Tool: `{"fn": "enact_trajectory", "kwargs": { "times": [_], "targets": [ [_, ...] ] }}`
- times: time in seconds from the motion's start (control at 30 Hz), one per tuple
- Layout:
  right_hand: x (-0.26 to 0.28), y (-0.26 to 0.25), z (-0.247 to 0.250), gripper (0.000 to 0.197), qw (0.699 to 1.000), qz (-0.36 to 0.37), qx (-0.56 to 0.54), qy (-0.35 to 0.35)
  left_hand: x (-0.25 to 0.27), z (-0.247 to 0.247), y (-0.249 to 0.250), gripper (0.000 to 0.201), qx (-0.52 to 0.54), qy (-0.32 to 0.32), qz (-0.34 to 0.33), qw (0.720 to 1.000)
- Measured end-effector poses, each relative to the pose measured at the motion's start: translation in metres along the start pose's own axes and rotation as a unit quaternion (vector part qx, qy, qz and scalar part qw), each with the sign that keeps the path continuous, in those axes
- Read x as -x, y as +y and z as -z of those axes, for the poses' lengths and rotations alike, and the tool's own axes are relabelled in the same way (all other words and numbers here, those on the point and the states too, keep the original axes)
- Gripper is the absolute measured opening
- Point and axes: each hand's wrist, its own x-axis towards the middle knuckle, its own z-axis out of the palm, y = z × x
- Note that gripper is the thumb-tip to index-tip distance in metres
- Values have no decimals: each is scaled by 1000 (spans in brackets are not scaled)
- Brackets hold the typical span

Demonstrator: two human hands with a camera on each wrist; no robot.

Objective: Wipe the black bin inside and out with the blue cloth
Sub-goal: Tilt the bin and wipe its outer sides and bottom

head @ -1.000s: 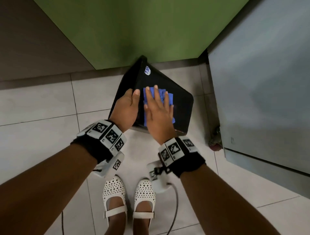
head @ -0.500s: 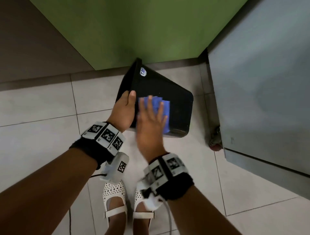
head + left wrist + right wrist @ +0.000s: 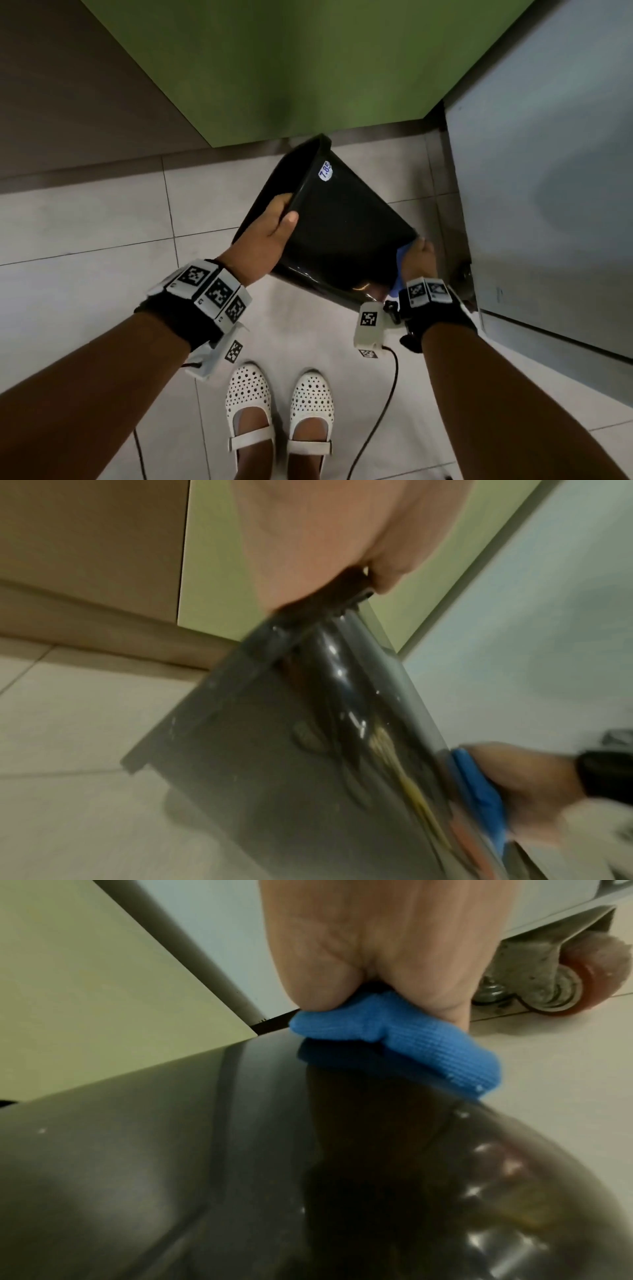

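- Right hand has shifted off the black bin's upper face to its right side; fingers pressing the blue cloth there.
- Left hand grips the bin's rim; bin held tilted above the floor.

I stood in what looked like a utility corner of a workplace or institutional building rather than a home. Pale square floor tiles ran to a plain green partition, with a brown wall to the left of that partition. To the partition's right stood a large grey metal cabinet on a grimy orange caster wheel, the kind of trolley-mounted unit seen in service areas.
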Motion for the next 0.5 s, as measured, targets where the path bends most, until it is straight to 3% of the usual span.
{"fn": "enact_trajectory", "kwargs": {
  "times": [0.1, 0.2, 0.3, 0.33, 0.43, 0.5],
  "targets": [
    [5, 5, -5, 43, 999, 28, -36, 14, -9, 9, 19, 39, 63, -37, 41, 997],
    [7, 9, -8, 42, 995, 88, -43, 19, -27, 16, 43, 12, 147, 38, 71, 986],
    [9, 8, -9, 40, 989, 131, -60, 32, -39, 17, 67, 63, 69, 46, 96, 992],
    [10, 7, -7, 40, 986, 147, -70, 39, -40, 15, 74, 71, 44, 42, 100, 993],
    [14, 3, 1, 40, 974, 186, -106, 70, -43, 11, 78, 61, -14, 54, 82, 995],
    [16, 5, 5, 41, 969, 197, -124, 80, -38, 11, 72, 61, 69, 33, 94, 993]
  ]
}}
